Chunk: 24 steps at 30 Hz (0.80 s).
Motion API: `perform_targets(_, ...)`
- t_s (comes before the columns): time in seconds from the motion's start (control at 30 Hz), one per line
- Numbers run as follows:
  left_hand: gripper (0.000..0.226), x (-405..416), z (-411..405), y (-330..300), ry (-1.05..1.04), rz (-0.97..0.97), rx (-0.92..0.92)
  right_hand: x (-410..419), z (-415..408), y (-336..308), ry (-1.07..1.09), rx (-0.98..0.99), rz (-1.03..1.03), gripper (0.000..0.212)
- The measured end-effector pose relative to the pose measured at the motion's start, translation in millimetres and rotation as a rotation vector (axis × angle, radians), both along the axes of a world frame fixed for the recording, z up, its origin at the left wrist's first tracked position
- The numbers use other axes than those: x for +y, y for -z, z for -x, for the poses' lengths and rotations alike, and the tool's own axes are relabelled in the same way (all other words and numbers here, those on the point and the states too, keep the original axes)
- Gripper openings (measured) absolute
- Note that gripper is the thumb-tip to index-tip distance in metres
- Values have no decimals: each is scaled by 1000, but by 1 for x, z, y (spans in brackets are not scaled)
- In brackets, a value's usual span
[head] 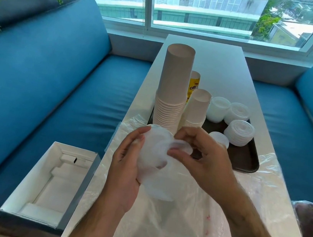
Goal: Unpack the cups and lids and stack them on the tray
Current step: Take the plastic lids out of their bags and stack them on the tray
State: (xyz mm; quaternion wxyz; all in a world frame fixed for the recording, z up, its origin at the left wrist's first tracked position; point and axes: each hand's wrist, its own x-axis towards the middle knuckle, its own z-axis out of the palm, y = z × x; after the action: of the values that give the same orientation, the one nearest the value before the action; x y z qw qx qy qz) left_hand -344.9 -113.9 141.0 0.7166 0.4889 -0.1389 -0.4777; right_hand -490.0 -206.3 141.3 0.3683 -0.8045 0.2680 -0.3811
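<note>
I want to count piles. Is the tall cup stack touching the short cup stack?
Cannot tell. In the head view the tall cup stack overlaps the short cup stack, hiding any gap or contact.

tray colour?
Dark brown, near black, tray under the cup stacks and lids; head view.

The yellow cup (pixel 194 85) stands mostly hidden behind the tall cup stack (pixel 173 88), its print too small to read. The hands cover the tray's (pixel 246 159) near-left corner. The bottom edge cuts off the plastic wrap (pixel 172 227) on the bench (pixel 219 67).
</note>
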Motion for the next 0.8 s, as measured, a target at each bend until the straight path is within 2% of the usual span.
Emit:
perform_targets(0.07,23,0,-2,3,-37,11,39,-5,3,1,51,-156,-76,21)
perform_targets(0.17,22,0,-5,5,-71,-5,50,-31,18,17,245,-375,-188,15)
perform_targets(0.2,21,0,-5,5,-75,-19,53,-44,25,25,345,-331,-161,19)
perform_targets(0.27,23,1,-5,4,-74,-27,56,-72,39,45,540,-54,23,28)
perform_targets(0.33,23,4,-5,4,-72,-27,59,-95,49,62,644,170,142,28)
perform_targets(0.5,20,7,-4,8,-60,-21,74,-133,57,97,577,484,180,30)
perform_targets(0.63,27,8,-4,6,-58,-21,53,-137,57,108,472,657,74,34)
perform_targets(0.8,30,6,-5,6,-60,-27,49,-133,59,108,439,812,2,56)
